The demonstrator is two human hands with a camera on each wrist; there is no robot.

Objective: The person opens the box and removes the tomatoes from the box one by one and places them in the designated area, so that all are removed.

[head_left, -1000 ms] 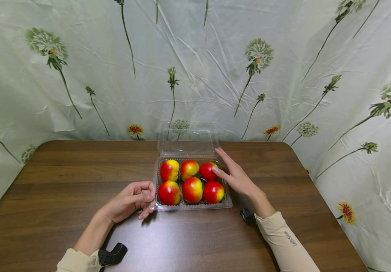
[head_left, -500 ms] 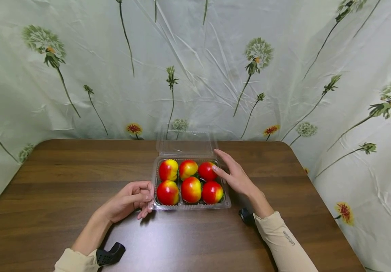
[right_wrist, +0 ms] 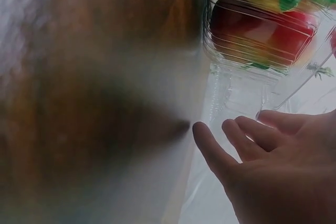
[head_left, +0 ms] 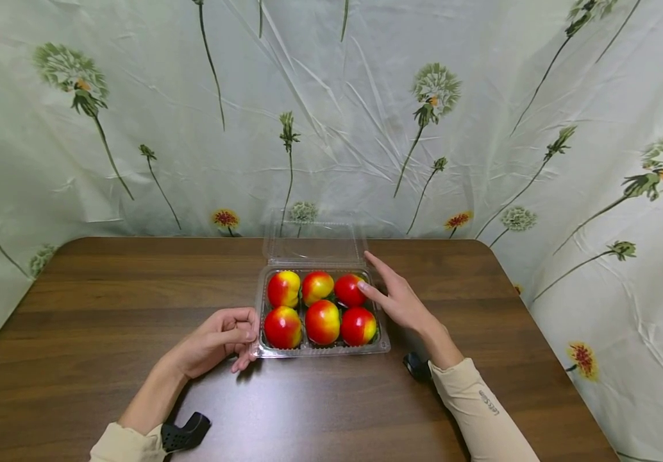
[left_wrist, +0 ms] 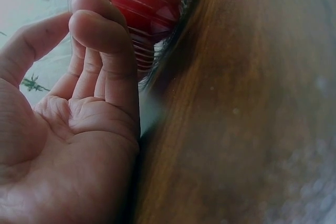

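Observation:
A clear plastic clamshell container lies on the table in the head view, its lid raised at the back. Several glossy red-and-yellow fruits, which look like peaches with green leaves, fill it in two rows. My left hand pinches the container's left rim, thumb above and fingers curled by the wall. At the right side, my right hand has its fingers extended towards the lid hinge. Its thumb reaches over the far right fruit; whether it touches cannot be told. In the right wrist view, the right fingers look loosely straight.
The brown wooden table has its far edge against a pale curtain printed with dandelions. A black wrist device is on the left wrist, and another dark device on the right.
Everything in the head view shifts very slightly to the left. The hands, container and fruits keep the same places relative to each other.

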